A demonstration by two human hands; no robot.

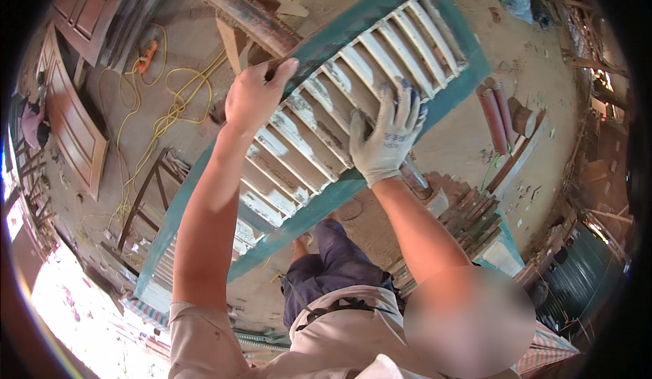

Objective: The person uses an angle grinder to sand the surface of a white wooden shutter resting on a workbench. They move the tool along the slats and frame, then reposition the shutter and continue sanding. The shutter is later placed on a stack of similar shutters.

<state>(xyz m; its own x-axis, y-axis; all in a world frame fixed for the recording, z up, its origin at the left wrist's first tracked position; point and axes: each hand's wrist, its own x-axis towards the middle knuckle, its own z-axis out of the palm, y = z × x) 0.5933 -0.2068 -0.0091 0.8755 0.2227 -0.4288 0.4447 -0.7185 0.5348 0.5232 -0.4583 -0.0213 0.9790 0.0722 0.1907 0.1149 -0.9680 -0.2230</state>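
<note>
While bare left hand [252, 97] grips, gloved right hand [386, 138] presses slats [319, 128].

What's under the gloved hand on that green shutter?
The gloved right hand lies flat on the white slats of the green shutter. Whatever it may press against them is covered by the palm.

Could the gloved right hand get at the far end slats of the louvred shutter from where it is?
Probably yes. The right hand lies flat on the shutter's middle slats, and the far end slats lie bare beyond its fingertips. The left hand grips the teal frame off to the side.
</note>
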